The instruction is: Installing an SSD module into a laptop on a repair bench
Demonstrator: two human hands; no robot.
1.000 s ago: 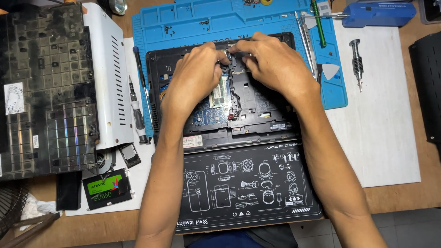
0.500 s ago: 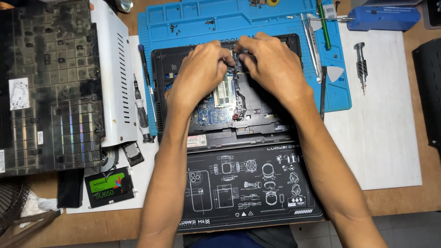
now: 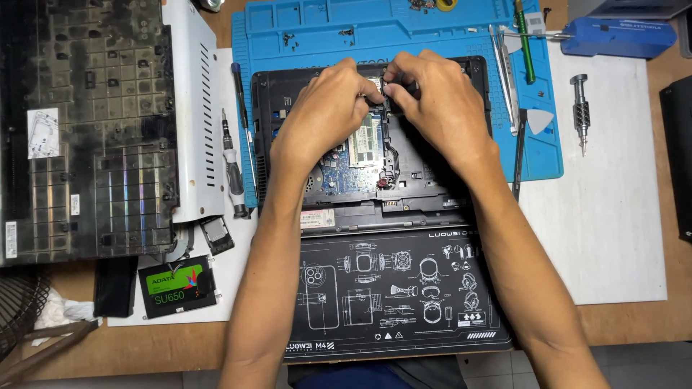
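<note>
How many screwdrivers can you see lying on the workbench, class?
3. A grey-handled screwdriver lies left of the opened laptop, a thin blue-tipped screwdriver lies beside it, and a short silver screwdriver lies on the white sheet at right. The hands may hide others.

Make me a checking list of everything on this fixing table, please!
Surface: wooden table with a blue repair mat, a black printed mat and a white sheet.
Job's things: opened laptop base with its circuit board showing; a green memory stick sits in it.
Clutter: removed keyboard panel, black drive with green label, screwdriver, small bit driver, tweezers, blue tool.
Grippers: left hand and right hand meet at the base's upper middle, pinching a small part I cannot make out.
Cables: nothing seen.
Surroundings: fan grille at the lower left.
</note>
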